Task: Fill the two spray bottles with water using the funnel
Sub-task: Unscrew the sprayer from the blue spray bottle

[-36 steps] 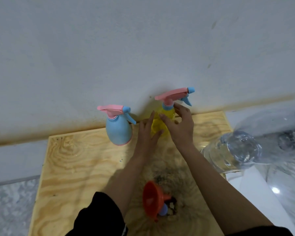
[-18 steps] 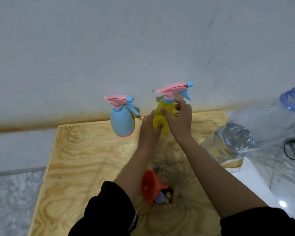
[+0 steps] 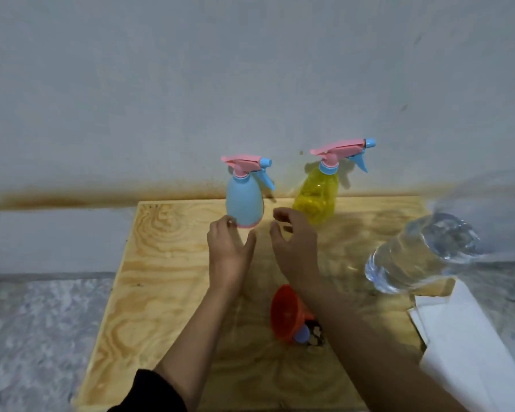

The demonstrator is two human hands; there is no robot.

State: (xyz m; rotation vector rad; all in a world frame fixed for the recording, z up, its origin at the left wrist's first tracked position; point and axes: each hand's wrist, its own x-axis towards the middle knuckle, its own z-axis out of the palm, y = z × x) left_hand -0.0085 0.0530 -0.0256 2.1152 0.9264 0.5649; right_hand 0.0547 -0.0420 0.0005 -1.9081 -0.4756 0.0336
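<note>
Firstly, fingers [image 3: 220, 233] of left hand [image 3: 228, 254] were relaxed, empty, just beside blue spray bottle [image 3: 244, 200]; right hand [image 3: 295, 251] was loosely curled, empty, near yellow spray bottle [image 3: 317, 194]. Orange funnel [image 3: 284, 313] lay sideways on tabletop [image 3: 161, 263].

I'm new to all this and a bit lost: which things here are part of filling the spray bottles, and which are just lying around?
For the job:
blue spray bottle
yellow spray bottle
orange funnel
large clear water bottle

Lying about:
white object at right
small blue piece by funnel
</note>
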